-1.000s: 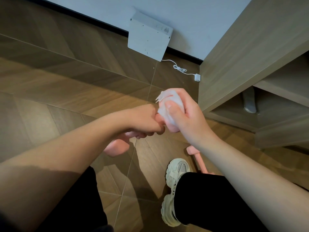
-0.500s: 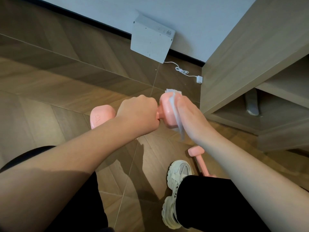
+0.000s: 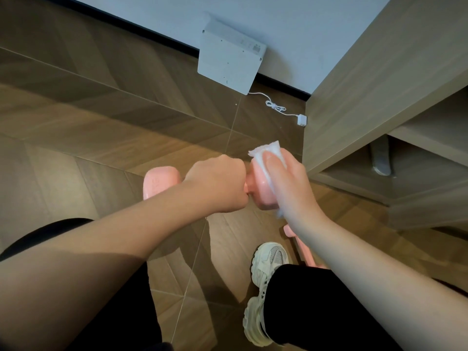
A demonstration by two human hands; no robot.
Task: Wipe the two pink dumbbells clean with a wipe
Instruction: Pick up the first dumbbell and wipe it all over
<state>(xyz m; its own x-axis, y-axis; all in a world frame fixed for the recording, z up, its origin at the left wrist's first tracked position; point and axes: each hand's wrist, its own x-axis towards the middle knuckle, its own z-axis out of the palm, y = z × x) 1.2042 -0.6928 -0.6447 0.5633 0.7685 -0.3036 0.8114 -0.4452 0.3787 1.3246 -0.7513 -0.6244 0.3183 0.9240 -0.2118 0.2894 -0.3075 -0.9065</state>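
My left hand (image 3: 217,183) is closed around the handle of a pink dumbbell (image 3: 159,181), held level above the floor. Its left head shows beside my wrist and its right head (image 3: 258,188) sticks out past my fist. My right hand (image 3: 288,183) presses a white wipe (image 3: 266,150) over that right head, thumb on top. A second pink dumbbell (image 3: 301,249) lies on the floor beside my shoe, mostly hidden under my right forearm.
A white flat device (image 3: 228,59) leans against the wall, with a white cable and plug (image 3: 301,119) on the wooden floor. A wooden cabinet (image 3: 367,84) with an open lower shelf stands at the right. My white shoe (image 3: 266,287) and black-trousered legs are below.
The dumbbell has been raised and turned level, so its left head now shows. My right hand with the wipe has shifted round the right head, from covering its end to lying over its top.
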